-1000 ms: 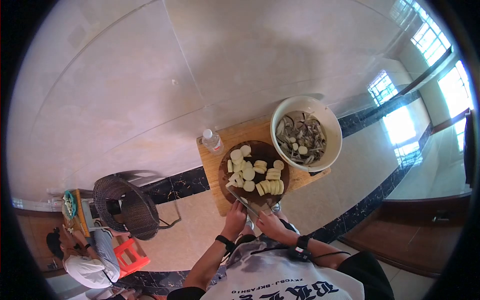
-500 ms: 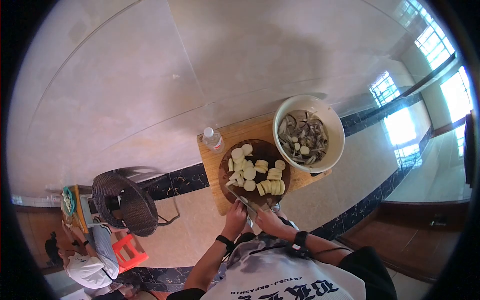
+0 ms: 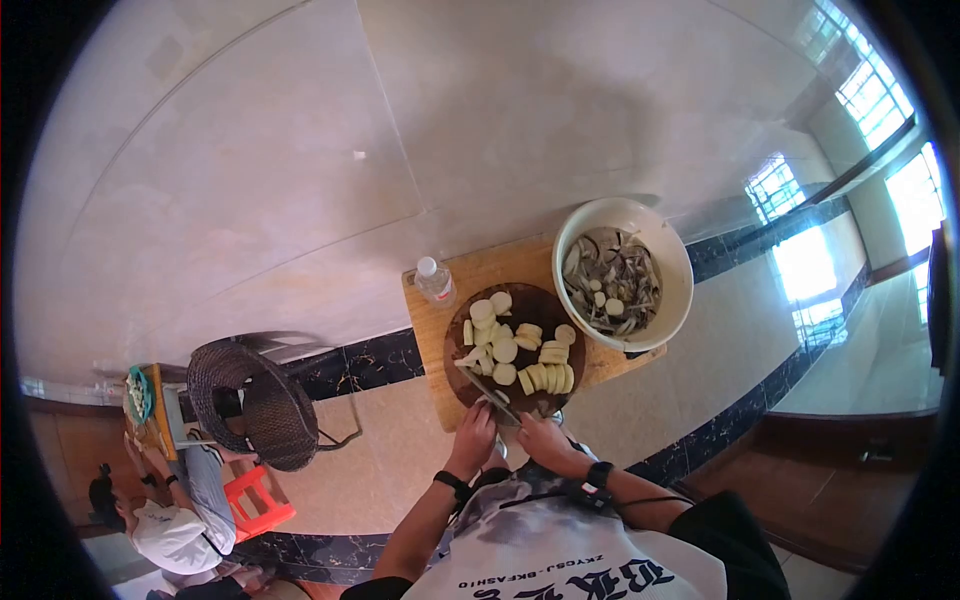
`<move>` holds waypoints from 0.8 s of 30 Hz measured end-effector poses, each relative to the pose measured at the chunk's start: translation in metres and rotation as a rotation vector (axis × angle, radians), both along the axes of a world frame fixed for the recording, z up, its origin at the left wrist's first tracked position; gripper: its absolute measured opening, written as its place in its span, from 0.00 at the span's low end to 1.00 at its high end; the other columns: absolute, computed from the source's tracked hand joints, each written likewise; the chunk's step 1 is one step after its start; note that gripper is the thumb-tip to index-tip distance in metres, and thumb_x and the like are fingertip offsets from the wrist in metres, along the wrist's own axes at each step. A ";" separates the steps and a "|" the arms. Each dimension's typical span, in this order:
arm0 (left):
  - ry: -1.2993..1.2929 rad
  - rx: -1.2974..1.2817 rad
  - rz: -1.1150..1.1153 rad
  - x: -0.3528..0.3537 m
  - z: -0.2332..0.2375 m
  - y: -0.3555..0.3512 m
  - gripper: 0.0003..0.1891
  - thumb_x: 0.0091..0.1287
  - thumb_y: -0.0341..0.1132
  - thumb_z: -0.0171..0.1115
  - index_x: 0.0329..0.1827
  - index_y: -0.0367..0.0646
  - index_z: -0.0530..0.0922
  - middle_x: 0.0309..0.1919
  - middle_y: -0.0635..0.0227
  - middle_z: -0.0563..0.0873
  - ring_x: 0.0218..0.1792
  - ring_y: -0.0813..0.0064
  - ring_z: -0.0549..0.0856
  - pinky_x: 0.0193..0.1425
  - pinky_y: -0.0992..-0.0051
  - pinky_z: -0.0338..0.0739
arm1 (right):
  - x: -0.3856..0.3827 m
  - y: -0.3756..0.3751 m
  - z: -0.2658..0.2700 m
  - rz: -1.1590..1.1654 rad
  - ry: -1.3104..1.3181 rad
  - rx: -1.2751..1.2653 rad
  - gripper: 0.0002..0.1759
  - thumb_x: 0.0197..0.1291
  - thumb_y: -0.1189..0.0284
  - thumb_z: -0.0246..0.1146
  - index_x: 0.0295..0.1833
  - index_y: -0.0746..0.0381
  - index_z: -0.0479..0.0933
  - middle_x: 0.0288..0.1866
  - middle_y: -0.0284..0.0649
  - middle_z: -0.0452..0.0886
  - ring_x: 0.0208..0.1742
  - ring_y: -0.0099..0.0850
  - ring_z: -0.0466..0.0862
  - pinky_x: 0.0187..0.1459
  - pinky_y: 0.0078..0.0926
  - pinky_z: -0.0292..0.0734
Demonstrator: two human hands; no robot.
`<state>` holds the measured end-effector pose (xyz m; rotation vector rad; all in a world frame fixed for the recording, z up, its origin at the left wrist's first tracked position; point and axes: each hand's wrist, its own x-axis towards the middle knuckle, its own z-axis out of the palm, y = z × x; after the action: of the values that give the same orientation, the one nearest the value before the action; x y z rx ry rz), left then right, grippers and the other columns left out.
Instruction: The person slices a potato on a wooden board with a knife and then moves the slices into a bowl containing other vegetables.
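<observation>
A round dark cutting board (image 3: 515,311) lies on a wooden table and carries pale round slices (image 3: 505,350) in several groups. My right hand (image 3: 543,437) is closed on the handle of a knife (image 3: 485,388), whose blade angles up and left over the board's near edge. Beside the blade, my left hand (image 3: 476,433) has its fingers bent together at a small pale piece (image 3: 500,398) on the board's near edge. What exactly those fingers grip is too small to make out.
A white basin (image 3: 680,290) with sliced pieces in liquid stands at the table's right. A clear bottle (image 3: 435,284) stands at its left corner. Farther left are a dark woven chair (image 3: 280,420), a red stool (image 3: 255,503) and another person (image 3: 180,535) at a small table.
The whole view has shifted slightly. The knife blade has turned a little steeper, and my right hand has moved slightly relative to the board. My left hand stays by the near edge.
</observation>
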<state>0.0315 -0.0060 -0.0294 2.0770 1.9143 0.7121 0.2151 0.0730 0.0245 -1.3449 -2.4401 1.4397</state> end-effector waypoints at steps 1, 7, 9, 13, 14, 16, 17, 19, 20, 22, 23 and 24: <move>0.007 0.006 -0.004 0.000 -0.002 -0.001 0.19 0.62 0.28 0.58 0.55 0.28 0.81 0.58 0.48 0.82 0.67 0.49 0.78 0.72 0.59 0.76 | 0.000 0.001 0.002 -0.009 -0.011 0.003 0.13 0.70 0.66 0.57 0.52 0.63 0.69 0.29 0.65 0.82 0.35 0.68 0.83 0.38 0.67 0.76; 0.020 0.004 -0.060 -0.006 0.002 0.003 0.20 0.60 0.26 0.58 0.55 0.27 0.81 0.58 0.50 0.82 0.66 0.51 0.78 0.70 0.62 0.78 | -0.002 0.000 0.022 -0.041 0.015 0.015 0.12 0.69 0.66 0.58 0.49 0.64 0.70 0.29 0.65 0.81 0.36 0.69 0.82 0.38 0.67 0.77; 0.043 0.000 -0.055 -0.005 0.007 0.001 0.20 0.59 0.26 0.58 0.54 0.27 0.82 0.57 0.51 0.82 0.65 0.51 0.79 0.69 0.62 0.78 | -0.002 -0.002 0.017 -0.041 0.026 0.004 0.12 0.69 0.66 0.58 0.48 0.65 0.71 0.30 0.65 0.82 0.36 0.70 0.82 0.39 0.67 0.77; 0.053 -0.014 -0.044 -0.005 0.012 -0.001 0.19 0.59 0.27 0.59 0.53 0.28 0.82 0.56 0.51 0.83 0.64 0.52 0.79 0.67 0.63 0.79 | 0.002 -0.009 0.002 -0.032 0.089 0.062 0.12 0.68 0.66 0.59 0.45 0.66 0.72 0.28 0.63 0.80 0.34 0.66 0.83 0.39 0.63 0.77; 0.059 -0.013 -0.041 -0.004 0.011 -0.001 0.18 0.59 0.27 0.60 0.51 0.28 0.83 0.55 0.50 0.83 0.63 0.52 0.80 0.67 0.62 0.79 | 0.004 -0.011 -0.002 -0.013 0.096 0.070 0.12 0.68 0.67 0.59 0.45 0.66 0.72 0.28 0.63 0.80 0.34 0.66 0.83 0.39 0.63 0.77; 0.070 -0.012 -0.037 -0.003 0.009 0.000 0.15 0.60 0.27 0.61 0.48 0.28 0.84 0.55 0.48 0.84 0.62 0.50 0.81 0.67 0.60 0.79 | 0.006 -0.012 -0.008 0.009 0.115 0.078 0.12 0.67 0.68 0.59 0.44 0.67 0.72 0.29 0.63 0.81 0.35 0.66 0.83 0.40 0.63 0.77; 0.068 -0.012 -0.039 -0.003 0.007 0.000 0.15 0.60 0.27 0.61 0.48 0.28 0.83 0.54 0.48 0.84 0.61 0.50 0.82 0.67 0.60 0.80 | 0.007 -0.013 -0.011 0.011 0.128 0.076 0.11 0.67 0.68 0.59 0.44 0.67 0.73 0.31 0.64 0.81 0.35 0.67 0.83 0.40 0.64 0.77; 0.066 -0.015 -0.043 -0.003 0.008 0.001 0.15 0.59 0.27 0.61 0.48 0.28 0.83 0.53 0.49 0.84 0.60 0.50 0.82 0.66 0.59 0.80 | 0.007 -0.013 -0.008 0.009 0.132 0.062 0.11 0.67 0.69 0.59 0.44 0.67 0.73 0.32 0.64 0.82 0.35 0.67 0.83 0.41 0.65 0.78; 0.065 -0.004 -0.041 -0.003 0.008 0.001 0.16 0.59 0.27 0.61 0.49 0.28 0.83 0.53 0.49 0.85 0.60 0.49 0.83 0.65 0.59 0.80 | 0.008 -0.014 -0.007 0.005 0.124 0.049 0.11 0.67 0.69 0.59 0.44 0.67 0.73 0.32 0.64 0.82 0.35 0.67 0.83 0.40 0.64 0.78; 0.064 0.017 -0.037 -0.003 0.005 0.002 0.16 0.60 0.27 0.62 0.50 0.28 0.83 0.52 0.49 0.85 0.59 0.49 0.83 0.63 0.59 0.81 | 0.008 -0.016 -0.006 0.039 0.100 0.048 0.11 0.67 0.69 0.58 0.45 0.68 0.73 0.32 0.64 0.83 0.34 0.67 0.83 0.40 0.64 0.78; 0.069 0.011 -0.034 -0.003 0.004 0.001 0.16 0.60 0.27 0.61 0.50 0.29 0.83 0.53 0.50 0.84 0.60 0.50 0.82 0.64 0.60 0.80 | 0.008 -0.016 -0.006 0.077 0.085 0.060 0.12 0.68 0.69 0.58 0.45 0.68 0.73 0.32 0.64 0.83 0.34 0.66 0.84 0.40 0.64 0.78; 0.075 0.005 -0.031 -0.003 0.004 0.001 0.17 0.60 0.28 0.60 0.51 0.30 0.84 0.54 0.51 0.84 0.61 0.51 0.82 0.65 0.62 0.80 | 0.007 -0.016 -0.002 0.115 0.070 0.072 0.12 0.68 0.69 0.58 0.46 0.68 0.72 0.32 0.63 0.83 0.34 0.66 0.84 0.39 0.64 0.78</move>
<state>0.0287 -0.0053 -0.0254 2.1603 1.9161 0.6413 0.2225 0.0569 0.0227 -1.1383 -2.5363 1.3815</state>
